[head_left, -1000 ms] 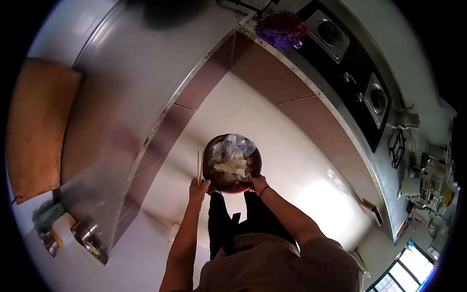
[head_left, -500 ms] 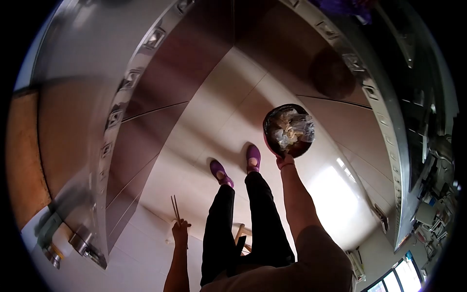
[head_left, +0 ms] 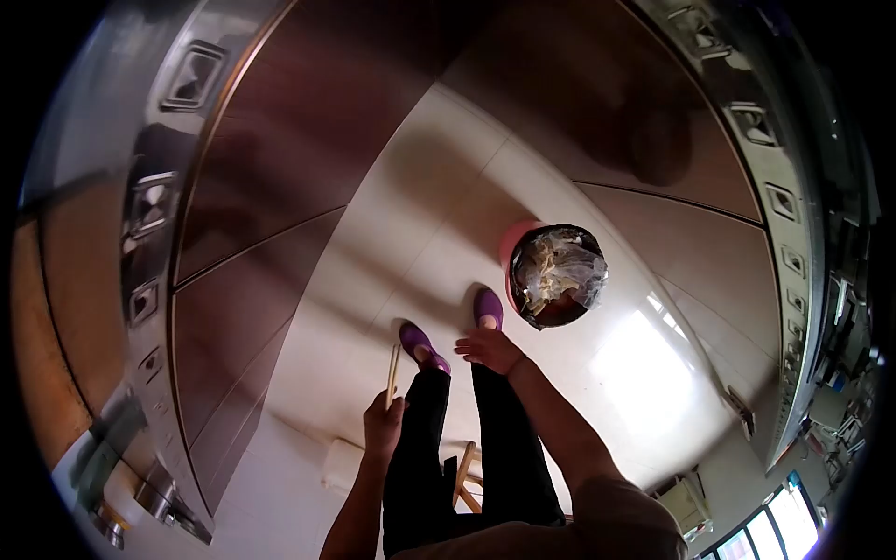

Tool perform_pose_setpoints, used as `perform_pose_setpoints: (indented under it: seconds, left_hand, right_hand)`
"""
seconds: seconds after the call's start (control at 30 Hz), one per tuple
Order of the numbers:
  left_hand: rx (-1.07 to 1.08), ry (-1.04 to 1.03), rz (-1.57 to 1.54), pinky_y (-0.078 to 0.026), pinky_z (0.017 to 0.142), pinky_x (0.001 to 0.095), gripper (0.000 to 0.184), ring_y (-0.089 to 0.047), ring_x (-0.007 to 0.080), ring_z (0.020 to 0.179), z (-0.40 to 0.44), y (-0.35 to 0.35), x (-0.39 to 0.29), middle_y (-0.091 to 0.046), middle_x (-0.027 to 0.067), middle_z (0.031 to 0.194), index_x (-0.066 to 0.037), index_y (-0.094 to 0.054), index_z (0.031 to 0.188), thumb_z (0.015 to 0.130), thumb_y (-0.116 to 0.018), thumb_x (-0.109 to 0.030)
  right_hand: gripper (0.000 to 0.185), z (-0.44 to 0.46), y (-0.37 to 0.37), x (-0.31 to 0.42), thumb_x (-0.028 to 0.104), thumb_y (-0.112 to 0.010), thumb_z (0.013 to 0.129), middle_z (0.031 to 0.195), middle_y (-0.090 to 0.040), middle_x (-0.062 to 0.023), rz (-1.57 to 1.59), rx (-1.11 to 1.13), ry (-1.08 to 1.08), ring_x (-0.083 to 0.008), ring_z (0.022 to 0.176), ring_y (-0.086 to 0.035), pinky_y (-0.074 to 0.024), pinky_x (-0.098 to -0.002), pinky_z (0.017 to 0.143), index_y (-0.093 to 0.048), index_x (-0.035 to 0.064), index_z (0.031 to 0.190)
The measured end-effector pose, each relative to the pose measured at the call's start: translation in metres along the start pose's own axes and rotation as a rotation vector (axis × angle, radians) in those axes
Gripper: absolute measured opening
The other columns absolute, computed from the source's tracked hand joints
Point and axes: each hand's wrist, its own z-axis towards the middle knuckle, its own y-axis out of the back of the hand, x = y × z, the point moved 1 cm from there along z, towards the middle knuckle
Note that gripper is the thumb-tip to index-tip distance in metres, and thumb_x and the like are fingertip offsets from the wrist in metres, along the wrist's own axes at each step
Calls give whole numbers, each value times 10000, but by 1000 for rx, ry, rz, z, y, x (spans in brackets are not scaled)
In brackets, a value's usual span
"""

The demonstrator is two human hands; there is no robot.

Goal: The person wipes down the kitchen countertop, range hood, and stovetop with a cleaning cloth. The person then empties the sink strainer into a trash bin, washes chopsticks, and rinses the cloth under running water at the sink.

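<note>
A pink bin (head_left: 518, 245) with a dark liner stands on the tiled floor, close to the lower cabinets on the right. Crumpled clear plastic and food scraps (head_left: 560, 271) fill its top. My left hand (head_left: 384, 422) is closed around a pair of wooden chopsticks (head_left: 393, 375), which point upward beside my left leg. Over my right thigh, just below the bin, my right hand (head_left: 490, 350) has its fingers stretched out and holds nothing. It does not touch the bin.
Purple shoes (head_left: 487, 308) are on my feet. Dark cabinets (head_left: 271, 140) rise on both sides beneath metal counter edges (head_left: 784, 201). A wooden stool (head_left: 466, 476) is behind my legs. A wooden board (head_left: 56, 327) lies on the left counter, with metal containers (head_left: 159, 495) near it.
The bin went from both hands to my right hand, then down to the floor at the right. My right hand let go and drew back. The chopsticks stayed in my left hand.
</note>
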Motion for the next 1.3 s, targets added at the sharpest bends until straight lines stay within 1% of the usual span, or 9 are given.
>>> perform_pose_setpoints:
  seconds: [0.07, 0.17, 0.23, 0.37, 0.5, 0.6, 0.67, 1.03, 1.3]
  left_hand:
    - [21, 0, -89, -487, 651, 259, 333, -637, 173, 705, 23, -20, -15, -632, 142, 768, 81, -543, 1076, 867, -539, -179]
    - [39, -76, -128, -473, 634, 252, 349, -628, 160, 694, 59, -41, -29, -630, 124, 766, 71, -550, 1067, 873, -556, -218]
    - [32, -117, -134, -464, 631, 250, 383, -607, 142, 674, 84, -55, -21, -623, 95, 740, 69, -549, 1063, 873, -568, -263]
    - [75, -21, -249, -459, 653, 243, 382, -562, 119, 659, 122, -62, -23, -599, 55, 730, 71, -538, 1075, 867, -588, -245]
    - [76, 58, -478, -433, 550, 218, 344, -508, 76, 568, 154, -54, -29, -572, 23, 674, 45, -553, 1075, 873, -580, -232]
    - [204, 152, -483, -236, 358, 184, 362, -332, 17, 404, 181, -45, -23, -583, 22, 634, 31, -534, 1119, 883, -559, -242]
    - [212, 162, -522, -232, 350, 190, 353, -311, 29, 388, 196, -38, -23, -595, 67, 673, 29, -526, 1123, 883, -546, -229]
    - [245, 81, -558, -233, 360, 185, 276, -324, 18, 392, 212, -55, -19, -598, 59, 673, 7, -545, 1090, 890, -536, -183]
    - [84, -241, 24, -410, 483, 297, 224, -503, 111, 520, 169, -73, 35, -542, 60, 562, 16, -583, 832, 862, -543, -202]
  right_hand:
    - [510, 29, -30, 25, 252, -618, 794, 961, -610, -146, -336, -19, 17, -267, 924, -606, -500, -369, 744, -440, -4, 1198]
    - [305, 142, -3, 61, 169, -600, 760, 815, -635, -119, -1290, -439, 668, -238, 757, -620, -500, -351, 686, -578, 41, 1036]
    - [236, 180, -17, 108, 187, -545, 766, 840, -610, -178, -1379, -681, 839, -323, 789, -602, -493, -397, 712, -589, 45, 949]
    - [183, 272, -1, 168, 162, -512, 792, 962, -572, -216, -2117, -696, 655, -377, 885, -560, -468, -455, 760, -553, 27, 909]
    - [186, 320, -16, 203, 89, -460, 847, 994, -545, -157, -1628, -853, 669, -332, 949, -530, -461, -393, 792, -526, 31, 1012]
    - [189, 341, -22, 218, 90, -459, 845, 1017, -541, -148, -1671, -853, 748, -327, 946, -541, -470, -388, 794, -530, 27, 1009]
    - [145, 353, -27, 226, 76, -477, 827, 1041, -490, -178, -2122, -888, 841, -332, 902, -563, -516, -402, 726, -537, 42, 955]
    - [215, 341, -23, 194, 132, -443, 851, 975, -594, -181, -1752, -841, 552, -332, 891, -578, -471, -408, 762, -589, 18, 960]
    - [154, 21, -135, 161, -16, -567, 709, 854, -544, -123, -1418, -724, 1520, -327, 740, -572, -490, -413, 608, -536, 59, 840]
